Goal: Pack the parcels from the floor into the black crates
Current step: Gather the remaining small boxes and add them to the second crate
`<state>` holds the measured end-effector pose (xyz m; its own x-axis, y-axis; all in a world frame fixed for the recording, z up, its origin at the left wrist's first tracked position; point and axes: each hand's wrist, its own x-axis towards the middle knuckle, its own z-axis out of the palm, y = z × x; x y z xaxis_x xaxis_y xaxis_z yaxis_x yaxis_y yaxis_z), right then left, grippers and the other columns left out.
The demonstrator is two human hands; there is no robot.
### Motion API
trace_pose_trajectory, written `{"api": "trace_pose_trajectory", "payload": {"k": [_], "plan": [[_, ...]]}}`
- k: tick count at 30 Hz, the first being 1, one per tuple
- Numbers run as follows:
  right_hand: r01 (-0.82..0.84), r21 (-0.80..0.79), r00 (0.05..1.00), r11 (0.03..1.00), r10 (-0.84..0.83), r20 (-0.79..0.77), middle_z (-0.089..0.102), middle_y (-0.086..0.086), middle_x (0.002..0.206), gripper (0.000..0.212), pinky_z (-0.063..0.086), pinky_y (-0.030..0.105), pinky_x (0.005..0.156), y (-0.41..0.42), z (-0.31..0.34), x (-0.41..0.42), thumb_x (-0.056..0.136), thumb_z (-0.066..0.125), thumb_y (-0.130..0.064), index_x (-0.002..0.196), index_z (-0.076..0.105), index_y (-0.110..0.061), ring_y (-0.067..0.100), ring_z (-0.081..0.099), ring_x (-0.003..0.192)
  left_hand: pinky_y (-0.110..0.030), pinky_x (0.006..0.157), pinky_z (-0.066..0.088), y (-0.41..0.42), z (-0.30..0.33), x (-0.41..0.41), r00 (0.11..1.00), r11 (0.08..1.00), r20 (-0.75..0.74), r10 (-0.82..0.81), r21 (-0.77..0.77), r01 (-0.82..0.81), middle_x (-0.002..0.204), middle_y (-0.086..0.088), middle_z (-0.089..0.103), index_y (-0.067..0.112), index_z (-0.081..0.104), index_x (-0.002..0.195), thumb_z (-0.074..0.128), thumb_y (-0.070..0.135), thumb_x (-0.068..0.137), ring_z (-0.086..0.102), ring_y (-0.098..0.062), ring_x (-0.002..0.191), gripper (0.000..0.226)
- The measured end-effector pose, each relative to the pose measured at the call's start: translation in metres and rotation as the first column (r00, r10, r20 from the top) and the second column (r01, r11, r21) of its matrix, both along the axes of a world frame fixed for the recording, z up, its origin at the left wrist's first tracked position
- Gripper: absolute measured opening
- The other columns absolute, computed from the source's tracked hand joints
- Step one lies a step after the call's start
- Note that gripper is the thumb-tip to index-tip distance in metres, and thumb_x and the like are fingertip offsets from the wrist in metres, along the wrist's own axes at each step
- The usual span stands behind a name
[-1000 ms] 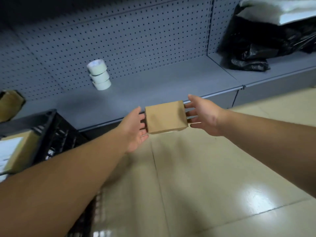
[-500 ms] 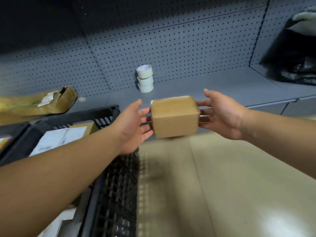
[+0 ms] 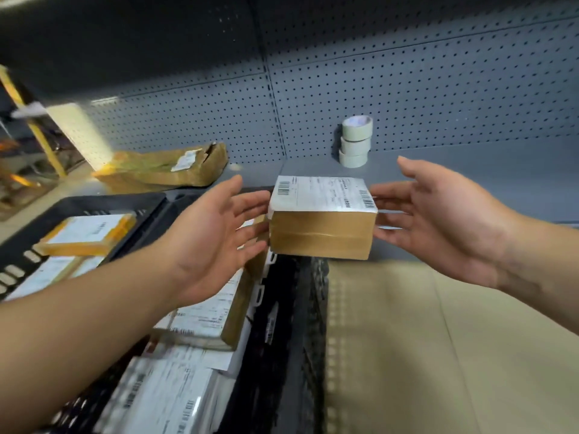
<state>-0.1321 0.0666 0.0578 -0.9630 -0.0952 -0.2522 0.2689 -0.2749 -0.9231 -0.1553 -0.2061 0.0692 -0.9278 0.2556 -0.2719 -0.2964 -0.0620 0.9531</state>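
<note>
A brown parcel (image 3: pixel 322 216), label up, is held above the right rim of the black crate (image 3: pixel 282 308), pressed between straight fingers of the left hand (image 3: pixel 206 242) and right hand (image 3: pixel 438 223); neither grip curls around it. Other parcels (image 3: pixel 200 314) lie inside the crate.

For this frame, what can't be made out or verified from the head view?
- Label text on the held parcel: too small and blurred.
- Fingertips of the left hand and right hand: behind the parcel's sides, so contact is unclear.
- Black crate: motion-blurred, partly covered by the left forearm; parcel count unclear.
- Floor parcels: none in view, remaining number unknown.
</note>
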Motion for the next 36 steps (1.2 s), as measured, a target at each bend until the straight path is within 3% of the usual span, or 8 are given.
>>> {"api": "trace_pose_trajectory", "payload": {"k": [7, 17, 21, 26, 28, 30, 33, 36], "plan": [[-0.121, -0.021, 0.992, 0.992, 0.122, 0.045, 0.065, 0.017, 0.131, 0.063, 0.055, 0.042, 0.097, -0.063, 0.017, 0.007, 0.094, 0.052, -0.055, 0.131, 0.060, -0.004, 0.030, 0.066, 0.117, -0.044, 0.100, 0.055, -0.071, 0.020, 0.010, 1.000, 0.996, -0.005, 0.007, -0.087, -0.007, 0.131, -0.007, 0.070, 0.015, 0.077, 0.120, 0.044, 0.060, 0.098, 0.066, -0.023, 0.123, 0.060], [-0.225, -0.063, 0.960, 0.972, 0.232, 0.156, 0.077, 0.011, 0.103, 0.033, 0.062, 0.031, 0.079, -0.157, 0.011, 0.041, 0.098, 0.055, -0.036, 0.106, 0.076, -0.012, 0.025, 0.076, 0.091, -0.042, 0.082, 0.064, -0.158, 0.025, 0.056, 0.970, 0.948, 0.115, 0.215, -0.264, -0.179, 0.116, -0.014, 0.076, 0.006, 0.071, 0.116, 0.045, 0.049, 0.102, 0.075, -0.027, 0.102, 0.053], [-0.198, -0.041, 0.940, 0.979, 0.202, 0.276, 0.075, 0.015, 0.107, 0.028, 0.057, 0.046, 0.091, -0.194, 0.010, 0.056, 0.098, 0.061, -0.024, 0.122, 0.064, -0.009, 0.032, 0.074, 0.095, -0.041, 0.072, 0.065, -0.179, 0.012, 0.075, 0.945, 0.867, 0.111, 0.309, -0.441, -0.232, 0.104, -0.014, 0.078, 0.005, 0.074, 0.106, 0.057, 0.042, 0.100, 0.077, -0.025, 0.085, 0.041], [-0.181, -0.267, 0.905, 0.947, 0.267, 0.332, 0.056, 0.024, 0.139, 0.037, 0.040, 0.047, 0.110, -0.215, -0.007, 0.077, 0.104, 0.045, -0.008, 0.140, 0.047, 0.000, 0.039, 0.053, 0.130, -0.032, 0.060, 0.064, -0.200, -0.003, 0.084, 0.942, 0.769, 0.170, 0.291, -0.628, -0.124, 0.090, -0.009, 0.080, 0.007, 0.077, 0.097, 0.065, 0.039, 0.096, 0.076, -0.019, 0.067, 0.034], [-0.346, -0.085, 0.863, 0.934, 0.353, 0.362, 0.066, 0.021, 0.124, 0.035, 0.051, 0.052, 0.099, -0.230, -0.017, 0.075, 0.101, 0.056, -0.015, 0.134, 0.054, -0.009, 0.042, 0.066, 0.111, -0.030, 0.056, 0.062, -0.208, -0.010, 0.084, 0.940, 0.750, 0.206, 0.273, -0.657, -0.074, 0.086, -0.009, 0.080, 0.007, 0.077, 0.094, 0.063, 0.038, 0.098, 0.076, -0.019, 0.065, 0.034], [-0.334, 0.043, 0.850, 0.941, 0.281, 0.446, 0.075, 0.012, 0.102, 0.032, 0.061, 0.045, 0.083, -0.242, -0.032, 0.080, 0.097, 0.062, -0.025, 0.129, 0.060, -0.018, 0.036, 0.075, 0.088, -0.026, 0.053, 0.060, -0.213, -0.019, 0.083, 0.938, 0.731, 0.231, 0.259, -0.682, -0.034, 0.081, -0.007, 0.079, 0.005, 0.076, 0.090, 0.061, 0.034, 0.099, 0.076, -0.018, 0.065, 0.034], [-0.380, 0.059, 0.843, 0.923, 0.319, 0.433, 0.078, -0.006, 0.078, 0.027, 0.062, 0.030, 0.071, -0.253, -0.053, 0.085, 0.094, 0.066, -0.028, 0.121, 0.065, -0.025, 0.021, 0.077, 0.077, -0.024, 0.057, 0.058, -0.219, -0.031, 0.082, 0.937, 0.691, 0.280, 0.210, -0.720, 0.060, 0.070, -0.003, 0.070, 0.010, 0.071, 0.077, 0.058, 0.026, 0.099, 0.069, -0.015, 0.059, 0.030], [-0.457, 0.034, 0.803, 0.889, 0.396, 0.446, 0.079, -0.011, 0.086, 0.018, 0.061, 0.022, 0.071, -0.264, -0.066, 0.083, 0.094, 0.065, -0.022, 0.111, 0.071, -0.019, 0.011, 0.076, 0.081, -0.044, 0.084, 0.062, -0.222, -0.042, 0.076, 0.946, 0.569, 0.261, 0.193, -0.815, 0.109, 0.082, -0.011, 0.067, 0.009, 0.067, 0.084, 0.060, 0.022, 0.099, 0.065, -0.026, 0.077, 0.021]]}}
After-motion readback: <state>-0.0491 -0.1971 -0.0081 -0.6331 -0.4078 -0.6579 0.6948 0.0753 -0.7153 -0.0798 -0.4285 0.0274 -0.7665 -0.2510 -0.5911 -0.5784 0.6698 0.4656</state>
